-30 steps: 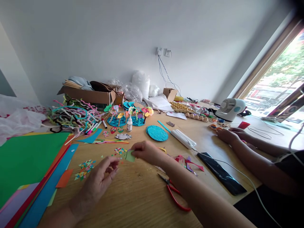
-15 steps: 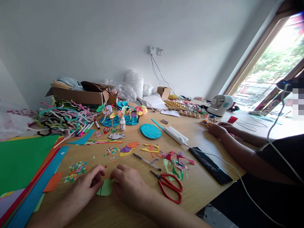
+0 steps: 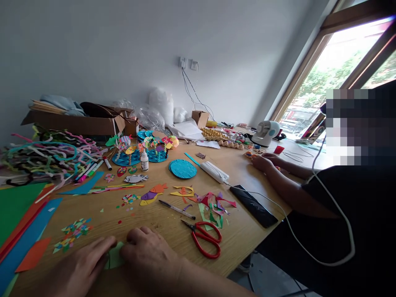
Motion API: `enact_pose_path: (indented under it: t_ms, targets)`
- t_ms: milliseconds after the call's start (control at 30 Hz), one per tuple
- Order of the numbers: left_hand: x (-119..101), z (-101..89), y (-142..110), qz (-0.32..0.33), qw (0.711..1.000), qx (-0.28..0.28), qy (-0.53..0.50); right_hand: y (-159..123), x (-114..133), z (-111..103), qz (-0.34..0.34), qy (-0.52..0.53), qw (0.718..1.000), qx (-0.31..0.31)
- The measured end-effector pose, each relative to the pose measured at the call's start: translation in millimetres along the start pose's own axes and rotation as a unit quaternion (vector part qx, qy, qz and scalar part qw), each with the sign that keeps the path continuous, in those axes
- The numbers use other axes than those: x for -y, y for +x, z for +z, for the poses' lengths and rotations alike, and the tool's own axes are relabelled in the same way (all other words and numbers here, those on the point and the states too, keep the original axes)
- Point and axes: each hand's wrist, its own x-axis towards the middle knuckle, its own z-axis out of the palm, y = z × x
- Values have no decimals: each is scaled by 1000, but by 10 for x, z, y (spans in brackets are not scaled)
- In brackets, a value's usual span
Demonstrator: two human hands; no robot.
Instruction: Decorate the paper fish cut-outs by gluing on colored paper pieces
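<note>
In the head view, both hands lie at the near edge of the table, and between them is a small green paper. The left hand comes from the near left corner, its fingers stretched almost flat, the tips touching the left edge of the paper. The right hand lies just right of it, fingers curled down, covering the paper's right part — it presses more than it pinches. So the paper sits directly between the two hands, touching both, and neither hand is clearly nearer. Whether any finger goes under the paper I cannot tell.

The paper shows only as a narrow strip, so its shape and long axis are hard to judge. The bottom of the picture cuts off the left wrist.

The red scissors lie right of the right hand, near but apart, blades pointing to the far left, handles toward the near edge. A pen lies beyond them, slanted. Paper bits are scattered left of the hands, and coloured sheets fill the left edge.

At the right edge another person sits, with a hand resting on the table well apart from the green paper — a phone with a white cable lies in front of this person.
</note>
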Motion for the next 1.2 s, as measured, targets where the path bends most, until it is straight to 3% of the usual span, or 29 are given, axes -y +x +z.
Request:
enact_pose_path:
  t_ms: [200,367,567,800,1000,1067,1200]
  targets:
    - [-138,-111,17,-3,1000,13,3,-249,-59,-56,29,63,998,-1]
    - [-332,-298,41,-35,997,39,52,-529,-200,-208,106,138,985,-6]
    - [-345,-384,107,-37,995,68,61,-689,-360,-363,183,175,967,0]
    - [-539,-433,245,-10,989,118,91,-420,-428,-565,163,96,981,28]
    - [-525,-378,137,35,989,107,93,-75,-607,-651,148,87,985,10]
    - [-465,-371,80,62,992,82,66,78,-763,-619,183,140,973,-19]
    - [-350,-359,-3,112,993,33,30,435,-1131,-482,286,252,921,-76]
